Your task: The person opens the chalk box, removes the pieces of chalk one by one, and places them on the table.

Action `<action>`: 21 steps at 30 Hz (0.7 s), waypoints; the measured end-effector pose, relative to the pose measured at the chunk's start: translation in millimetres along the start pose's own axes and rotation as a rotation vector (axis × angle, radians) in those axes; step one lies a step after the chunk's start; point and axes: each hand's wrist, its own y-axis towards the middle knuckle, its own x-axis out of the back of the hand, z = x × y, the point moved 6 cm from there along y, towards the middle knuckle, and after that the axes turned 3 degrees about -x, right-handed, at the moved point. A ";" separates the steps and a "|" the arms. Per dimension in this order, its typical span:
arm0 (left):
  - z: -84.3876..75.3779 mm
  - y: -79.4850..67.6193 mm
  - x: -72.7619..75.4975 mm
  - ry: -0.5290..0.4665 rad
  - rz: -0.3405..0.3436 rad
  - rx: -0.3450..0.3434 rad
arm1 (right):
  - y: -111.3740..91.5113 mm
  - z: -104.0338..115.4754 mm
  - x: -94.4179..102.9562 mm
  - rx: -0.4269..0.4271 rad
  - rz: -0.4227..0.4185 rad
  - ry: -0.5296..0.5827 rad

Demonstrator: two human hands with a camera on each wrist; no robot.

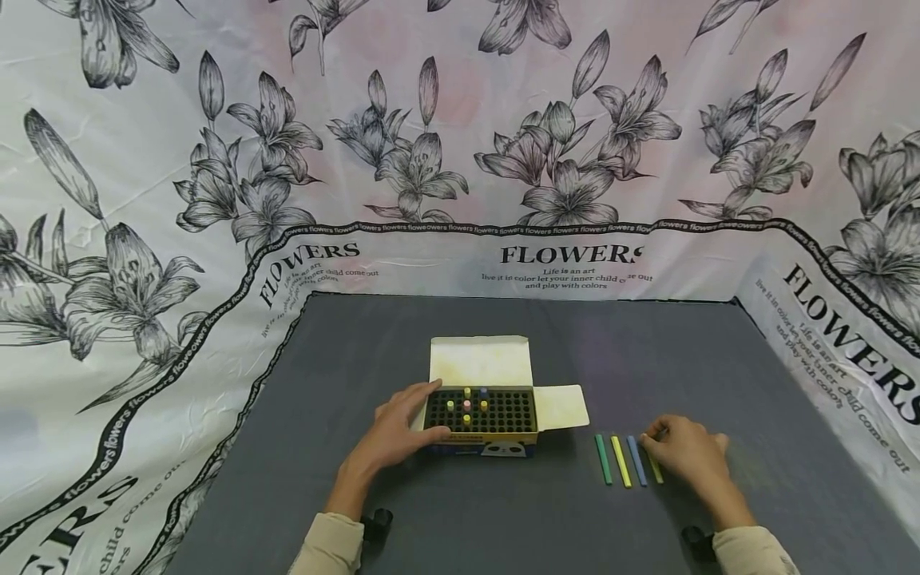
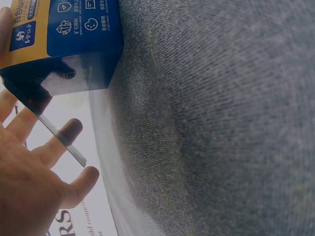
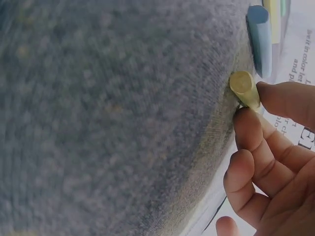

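Observation:
A box of chalk (image 1: pixel 481 439) stands with its top open, its blue and yellow printed side (image 2: pixel 83 24) close in the left wrist view. Several chalk sticks poke up from its black grid of holes (image 1: pixel 513 411). My left hand (image 1: pixel 395 423) rests against the box's left end, thumb near the front edge, fingers fairly straight beside a thin flap (image 2: pixel 64 140). To the right, my right hand (image 1: pixel 686 451) pinches a yellow chalk stick (image 3: pixel 243 83) between thumb and fingertips, low over the cloth. Beside it lie a blue stick (image 1: pixel 636 461), a brighter yellow stick (image 1: pixel 621 461) and a green stick (image 1: pixel 603 460).
The box's white lid (image 1: pixel 481 361) stands up behind it, and a side flap (image 1: pixel 562 407) sticks out to the right. Grey cloth (image 1: pixel 539 519) covers the table. Flower-printed sheeting (image 1: pixel 431 263) rises at the back and both sides.

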 end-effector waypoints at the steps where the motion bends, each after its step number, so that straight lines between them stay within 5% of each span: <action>1: 0.3 0.3 0.1 0.000 0.002 0.001 | 0.3 0.1 -0.4 -0.004 0.002 -0.004; 10: -0.2 0.0 0.9 -0.014 0.015 0.010 | -0.4 3.5 7.7 -0.023 -0.029 0.005; 14: 1.3 0.6 0.5 -0.007 0.016 0.010 | -6.4 14.7 19.3 0.028 -0.210 0.068; 21: 1.6 0.6 0.3 -0.017 0.012 0.007 | -18.8 61.8 40.3 0.293 -0.565 0.287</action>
